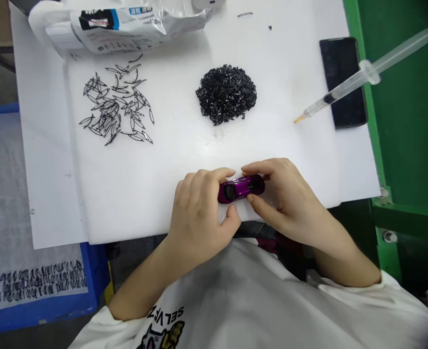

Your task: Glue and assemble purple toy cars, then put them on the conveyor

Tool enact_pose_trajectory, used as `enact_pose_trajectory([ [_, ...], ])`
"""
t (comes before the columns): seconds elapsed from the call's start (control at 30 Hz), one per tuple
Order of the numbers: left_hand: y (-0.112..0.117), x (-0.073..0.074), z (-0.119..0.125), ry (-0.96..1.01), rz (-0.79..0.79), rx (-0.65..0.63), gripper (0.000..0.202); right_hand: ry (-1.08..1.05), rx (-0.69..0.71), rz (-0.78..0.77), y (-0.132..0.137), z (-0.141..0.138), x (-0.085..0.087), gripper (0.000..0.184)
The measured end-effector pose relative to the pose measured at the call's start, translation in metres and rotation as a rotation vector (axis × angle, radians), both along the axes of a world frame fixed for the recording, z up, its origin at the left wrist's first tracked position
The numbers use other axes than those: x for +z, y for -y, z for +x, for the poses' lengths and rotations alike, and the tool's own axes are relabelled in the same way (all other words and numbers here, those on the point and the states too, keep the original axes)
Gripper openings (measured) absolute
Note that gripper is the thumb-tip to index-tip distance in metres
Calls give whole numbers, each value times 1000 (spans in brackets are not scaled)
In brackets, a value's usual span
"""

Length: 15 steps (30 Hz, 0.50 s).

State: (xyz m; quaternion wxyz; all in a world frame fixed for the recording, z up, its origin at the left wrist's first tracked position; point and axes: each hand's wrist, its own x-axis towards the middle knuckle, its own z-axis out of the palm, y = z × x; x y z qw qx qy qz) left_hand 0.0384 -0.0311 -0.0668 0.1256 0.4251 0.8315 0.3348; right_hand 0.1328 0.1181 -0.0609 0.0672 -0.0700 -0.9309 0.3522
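A glossy purple toy car [241, 189] lies on the white foam sheet [126, 194] near its front edge, with its long axis running left to right. My left hand [199, 215] wraps over the car's left end, with the thumb against its near side. My right hand [285, 201] pinches the right end between the fingers and thumb. Above the hands lies a heap of small black pieces [225, 94]. Further left, several slim clear pieces with black edges [115, 104] are scattered on the sheet.
A syringe with an orange tip [339, 89] lies across a black phone [345, 63] at the right. A silver printed bag [126, 24] lies at the far edge. A green frame [406, 121] runs along the right, and a blue bin [35, 286] stands low left.
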Motion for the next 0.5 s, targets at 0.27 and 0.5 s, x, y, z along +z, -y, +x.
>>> enact_pose_trajectory([
  [0.27, 0, 2, 2, 21, -19, 27, 45, -24, 21, -72, -3, 3, -1, 45],
  [0.5, -3, 2, 3, 75, -42, 48, 41, -33, 7, -97, -4, 4, -3, 46],
])
